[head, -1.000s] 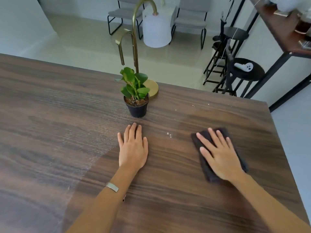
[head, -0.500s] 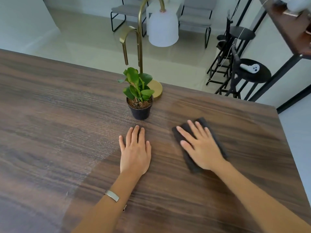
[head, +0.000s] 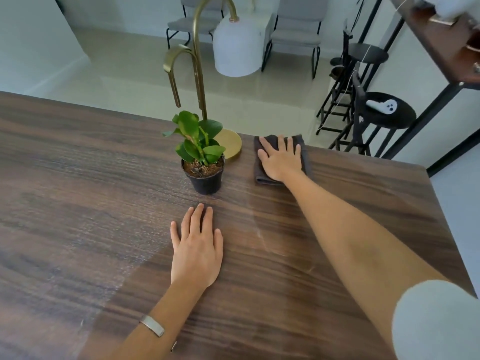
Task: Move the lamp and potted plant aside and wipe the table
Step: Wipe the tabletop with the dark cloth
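Note:
A small potted plant (head: 204, 165) in a black pot stands near the far edge of the dark wooden table (head: 78, 203). Just behind it rises a brass lamp (head: 198, 74) with a white shade and a round gold base. My right hand (head: 281, 161) presses flat on a dark grey cloth (head: 259, 175) at the table's far edge, right beside the lamp base. My left hand (head: 196, 249) rests palm-down on the table in front of the pot, holding nothing. A damp, darker streak runs across the right part of the tabletop.
Beyond the table's far edge is a pale floor with grey chairs (head: 296, 29). To the right stand black stools (head: 387, 113), one bearing a white controller (head: 381, 106), and a wooden shelf (head: 446, 42) on black legs.
My right hand has slid the cloth from the right side of the table leftward and away, up to the far edge by the lamp base. My left hand has stayed put.

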`<state>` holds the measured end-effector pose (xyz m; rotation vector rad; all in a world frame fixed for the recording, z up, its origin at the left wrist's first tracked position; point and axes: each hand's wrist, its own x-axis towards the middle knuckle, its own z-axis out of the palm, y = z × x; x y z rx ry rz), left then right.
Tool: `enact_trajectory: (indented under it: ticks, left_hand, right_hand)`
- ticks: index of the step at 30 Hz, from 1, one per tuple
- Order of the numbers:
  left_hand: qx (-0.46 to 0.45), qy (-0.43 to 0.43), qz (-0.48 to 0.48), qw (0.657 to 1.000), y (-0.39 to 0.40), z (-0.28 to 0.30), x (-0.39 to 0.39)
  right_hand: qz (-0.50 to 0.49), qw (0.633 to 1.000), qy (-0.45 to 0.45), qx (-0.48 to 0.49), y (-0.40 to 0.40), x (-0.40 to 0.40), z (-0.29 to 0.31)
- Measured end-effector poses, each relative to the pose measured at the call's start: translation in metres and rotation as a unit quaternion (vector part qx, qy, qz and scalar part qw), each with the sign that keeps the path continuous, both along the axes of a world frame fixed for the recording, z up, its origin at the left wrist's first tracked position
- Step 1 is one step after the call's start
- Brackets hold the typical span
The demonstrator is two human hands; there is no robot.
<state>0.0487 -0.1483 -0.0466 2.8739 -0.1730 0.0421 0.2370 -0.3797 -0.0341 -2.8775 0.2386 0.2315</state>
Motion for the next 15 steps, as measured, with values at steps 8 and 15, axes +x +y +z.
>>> enact_trajectory:
  ticks: [8,15]
  left_hand:
    - [0.008,-0.004,0.0,1.0,-0.004,0.001,-0.001]
    - [0.011,-0.003,0.002,1.0,-0.003,0.003,-0.002]
  right_hand:
    - [-0.217,0.975,0.008,-0.036,-0.185,-0.088,0.003]
    - [-0.117,0.993,-0.009,-0.019,-0.105,-0.125,0.002]
